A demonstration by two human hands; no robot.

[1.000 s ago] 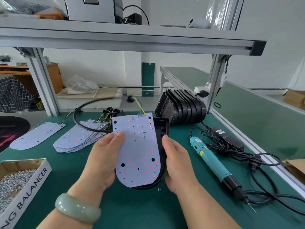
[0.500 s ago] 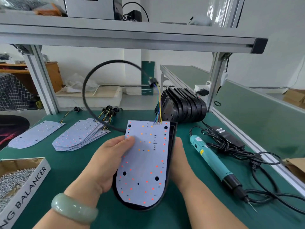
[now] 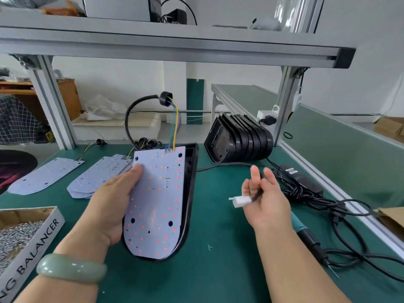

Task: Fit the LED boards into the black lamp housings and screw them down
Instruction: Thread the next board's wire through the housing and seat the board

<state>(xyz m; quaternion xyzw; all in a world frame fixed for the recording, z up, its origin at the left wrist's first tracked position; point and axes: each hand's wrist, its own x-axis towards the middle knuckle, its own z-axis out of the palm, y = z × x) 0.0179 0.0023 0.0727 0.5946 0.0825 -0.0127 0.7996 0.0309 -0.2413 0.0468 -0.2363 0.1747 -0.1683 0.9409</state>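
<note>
A white round-ended LED board (image 3: 156, 202), dotted with red and orange LEDs, is lying askew in a black lamp housing (image 3: 190, 171), the left hand (image 3: 111, 200) gripping both. More white boards (image 3: 98, 173) are lying fanned back left; spare black housings (image 3: 240, 141) are standing stacked back right.

LED board (image 3: 159, 193) on housing (image 3: 192, 169), right of left hand (image 3: 109, 206); loose boards (image 3: 96, 178) beyond, screw box (image 3: 43, 235) left. Connector (image 3: 240, 201) in right hand (image 3: 269, 204), stacked housings (image 3: 240, 141) beyond, screwdriver (image 3: 306, 235) beneath
</note>
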